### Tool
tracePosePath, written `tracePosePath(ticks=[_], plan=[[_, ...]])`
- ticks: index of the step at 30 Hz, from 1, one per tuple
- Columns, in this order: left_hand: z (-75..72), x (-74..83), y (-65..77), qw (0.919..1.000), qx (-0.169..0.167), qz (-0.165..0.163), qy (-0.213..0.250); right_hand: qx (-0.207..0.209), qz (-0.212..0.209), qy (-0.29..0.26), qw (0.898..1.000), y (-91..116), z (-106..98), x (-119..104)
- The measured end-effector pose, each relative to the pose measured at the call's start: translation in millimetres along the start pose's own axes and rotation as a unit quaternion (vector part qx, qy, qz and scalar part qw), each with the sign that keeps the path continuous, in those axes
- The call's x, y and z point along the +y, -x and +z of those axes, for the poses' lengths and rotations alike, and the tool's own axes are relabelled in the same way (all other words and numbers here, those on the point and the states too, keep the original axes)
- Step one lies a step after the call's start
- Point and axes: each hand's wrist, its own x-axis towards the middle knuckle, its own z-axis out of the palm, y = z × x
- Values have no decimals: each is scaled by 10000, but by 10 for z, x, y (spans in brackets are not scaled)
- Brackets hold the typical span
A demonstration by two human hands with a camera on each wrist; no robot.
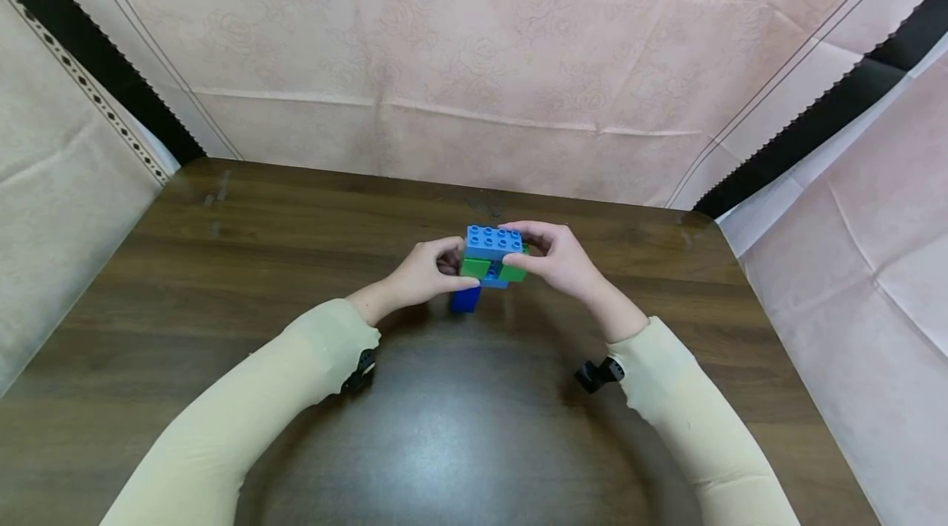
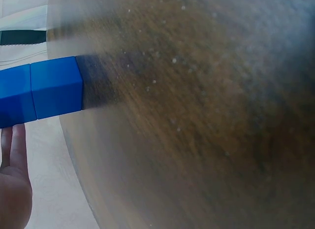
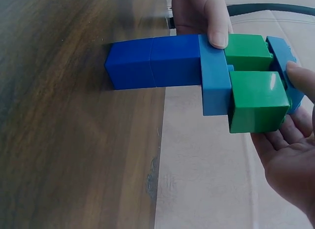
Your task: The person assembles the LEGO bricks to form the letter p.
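A small tower of toy building bricks stands on the table between the two hands. At its base are two stacked dark blue bricks [image 3: 177, 61], with a lighter blue brick [image 3: 215, 93] across them. Two green bricks [image 3: 258, 103] sit side by side above that, a gap between them. Topmost is another light blue brick [image 1: 489, 242]; some green studs show beneath it, and it looks slightly tilted. The left hand [image 1: 422, 272] grips the tower's left side, thumb on the lower light blue brick. The right hand [image 1: 560, 260] pinches the top light blue brick.
The dark wooden table [image 1: 296, 221] has its far edge just beyond the tower. Pale patterned cloth [image 1: 474, 57] hangs behind it and at both sides. Black wrist cameras [image 1: 598, 375] sit under the sleeves.
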Motion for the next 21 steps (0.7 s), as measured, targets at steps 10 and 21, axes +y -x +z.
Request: tracePosePath(ticks=[10,21], plan=[[-10,11,1,10000,-30,-69,38,-217,-129,-91,9996,-8,6,-7],[-6,19,-3,10000,-43,-9,81,-22,-386,14,9993,-63,36,-89]])
